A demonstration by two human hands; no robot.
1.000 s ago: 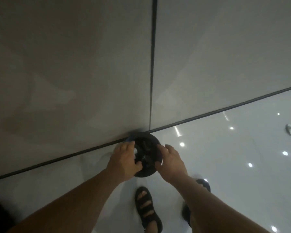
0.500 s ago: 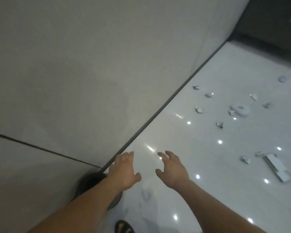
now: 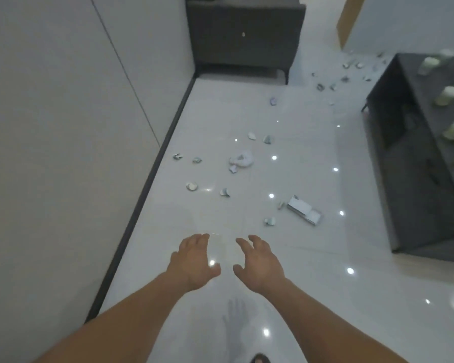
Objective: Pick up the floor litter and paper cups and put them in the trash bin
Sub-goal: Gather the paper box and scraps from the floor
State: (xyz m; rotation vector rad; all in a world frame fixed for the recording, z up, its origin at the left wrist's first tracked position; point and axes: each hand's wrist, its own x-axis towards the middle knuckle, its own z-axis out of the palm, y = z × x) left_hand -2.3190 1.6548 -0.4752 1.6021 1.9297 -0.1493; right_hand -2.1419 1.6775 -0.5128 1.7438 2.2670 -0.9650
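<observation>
My left hand [image 3: 193, 260] and my right hand [image 3: 260, 260] are stretched out side by side over the glossy white floor, fingers loosely spread, holding nothing. Ahead lie several bits of litter: a crumpled white wad [image 3: 241, 159], a flattened small box [image 3: 303, 209], a round scrap [image 3: 192, 186] and small torn pieces [image 3: 224, 192]. More scraps [image 3: 325, 86] are scattered farther back. Pale paper cups [image 3: 450, 94] stand on a dark low table [image 3: 417, 142] at the right. The trash bin is out of view.
A grey wall with a dark skirting strip [image 3: 152, 176] runs along the left. A dark grey sofa [image 3: 244, 35] stands at the far end. A sandalled foot [image 3: 260, 358] shows at the bottom edge.
Both hands let go of the black round bin by the wall, and it has left the view. The view swung right and up to the littered floor and table.
</observation>
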